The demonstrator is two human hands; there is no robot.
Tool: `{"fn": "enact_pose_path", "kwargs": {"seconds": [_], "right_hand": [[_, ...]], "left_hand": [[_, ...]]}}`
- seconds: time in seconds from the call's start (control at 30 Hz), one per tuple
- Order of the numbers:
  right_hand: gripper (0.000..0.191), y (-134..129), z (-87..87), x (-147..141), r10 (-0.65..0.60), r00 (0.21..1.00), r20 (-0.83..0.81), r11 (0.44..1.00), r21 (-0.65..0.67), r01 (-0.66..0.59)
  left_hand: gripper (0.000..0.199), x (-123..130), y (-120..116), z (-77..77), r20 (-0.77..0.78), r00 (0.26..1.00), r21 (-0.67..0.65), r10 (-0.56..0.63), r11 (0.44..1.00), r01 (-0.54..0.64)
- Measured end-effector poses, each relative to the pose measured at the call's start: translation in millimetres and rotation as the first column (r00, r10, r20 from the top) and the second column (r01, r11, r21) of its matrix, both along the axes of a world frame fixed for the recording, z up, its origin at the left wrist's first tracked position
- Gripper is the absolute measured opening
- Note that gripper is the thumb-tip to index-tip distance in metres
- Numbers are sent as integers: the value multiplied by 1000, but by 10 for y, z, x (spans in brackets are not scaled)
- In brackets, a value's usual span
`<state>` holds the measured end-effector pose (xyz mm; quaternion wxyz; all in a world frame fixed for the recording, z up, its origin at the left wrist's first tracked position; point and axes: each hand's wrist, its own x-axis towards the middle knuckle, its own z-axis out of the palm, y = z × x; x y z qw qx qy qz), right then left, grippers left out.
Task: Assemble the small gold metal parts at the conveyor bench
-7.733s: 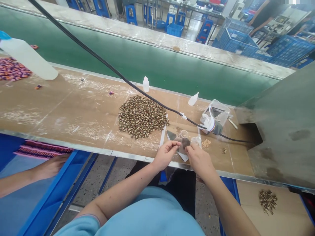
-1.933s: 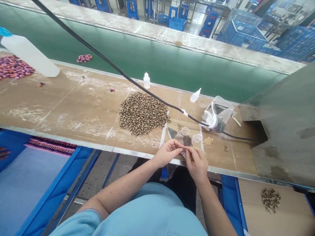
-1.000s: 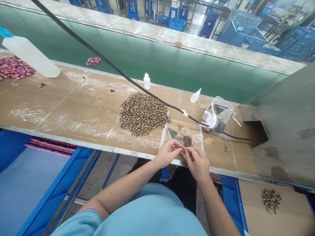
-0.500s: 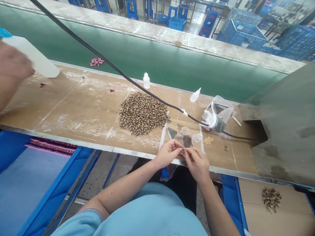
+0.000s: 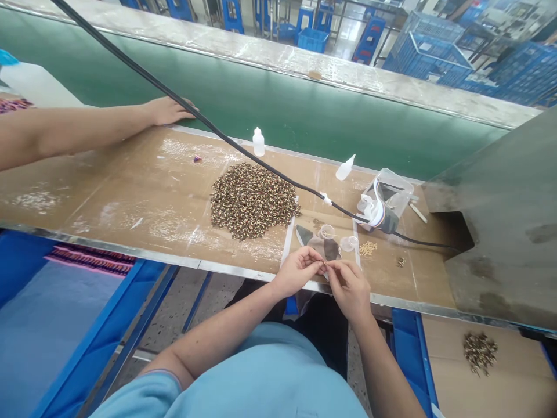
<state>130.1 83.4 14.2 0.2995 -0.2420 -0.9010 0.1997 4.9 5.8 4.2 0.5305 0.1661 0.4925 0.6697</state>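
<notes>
My left hand point(image 5: 298, 271) and my right hand point(image 5: 348, 288) meet above the bench's front edge, their fingertips pinching a tiny gold-coloured bead point(image 5: 324, 266) between them. Just beyond my fingers lies a grey film piece point(image 5: 331, 249), with a small clear plastic cup point(image 5: 327, 232) and a second one point(image 5: 348, 244) beside it. A large heap of brown-and-gold beads point(image 5: 250, 200) sits to the left of these, and a small pile of pale beads point(image 5: 368, 248) to the right. A clear plastic box point(image 5: 385, 200) holds a white-wrapped cable end.
A co-worker's arm point(image 5: 87, 119) reaches in from the left, its hand resting at the far edge of the cardboard-covered bench point(image 5: 130, 191). A black cable point(image 5: 217, 128) crosses above it. Dropper bottles point(image 5: 258, 143) stand beyond, with a green conveyor belt point(image 5: 304, 122) behind.
The co-worker's arm has swept in from the left and now stretches along the bench's far edge, covering the large white bottle's lower part. My hands have barely moved.
</notes>
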Motion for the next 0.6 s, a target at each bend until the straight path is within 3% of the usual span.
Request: {"fn": "enact_pose_path", "kwargs": {"seconds": [0.33,0.6], "right_hand": [[17,30,11,-26,-33,999,-19,977,-212,28],[18,9,21,-27,-30,1000,-1,988,-148,30]], "left_hand": [[17,-1,3,-18,14,1000,0,5,1000,-5],[19,7,9,-33,-9,1000,11,8,1000,-8]]}}
